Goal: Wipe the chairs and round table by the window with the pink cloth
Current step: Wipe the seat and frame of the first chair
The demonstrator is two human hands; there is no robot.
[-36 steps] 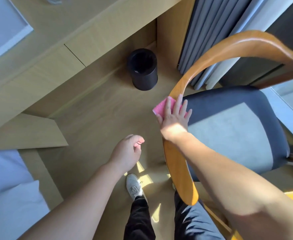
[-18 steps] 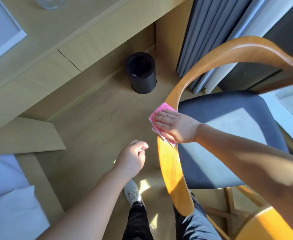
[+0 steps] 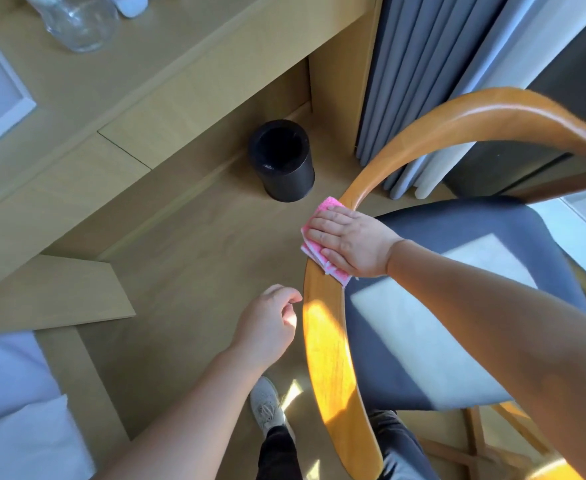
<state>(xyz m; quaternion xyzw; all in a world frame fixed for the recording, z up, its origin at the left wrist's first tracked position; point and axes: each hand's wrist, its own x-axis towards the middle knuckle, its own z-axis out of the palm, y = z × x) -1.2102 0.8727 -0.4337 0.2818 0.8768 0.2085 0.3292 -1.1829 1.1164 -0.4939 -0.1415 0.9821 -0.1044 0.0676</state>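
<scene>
A wooden chair has a curved orange backrest rail and a dark blue seat cushion. My right hand lies flat on the folded pink cloth, pressing it onto the left bend of the rail. Pink edges stick out above and below the fingers. My left hand hangs loosely curled just left of the rail, holding nothing and not touching the wood. The round table is out of sight.
A black cylindrical bin stands on the wooden floor beyond the chair, under a long wooden desk bearing a glass jar. Grey curtains hang behind the chair. White bedding sits at lower left. My shoe is below.
My right hand turned from fingers pointing away to lying across the rail and slid the pink cloth a little down the bend. The left hand stayed beside the rail.
</scene>
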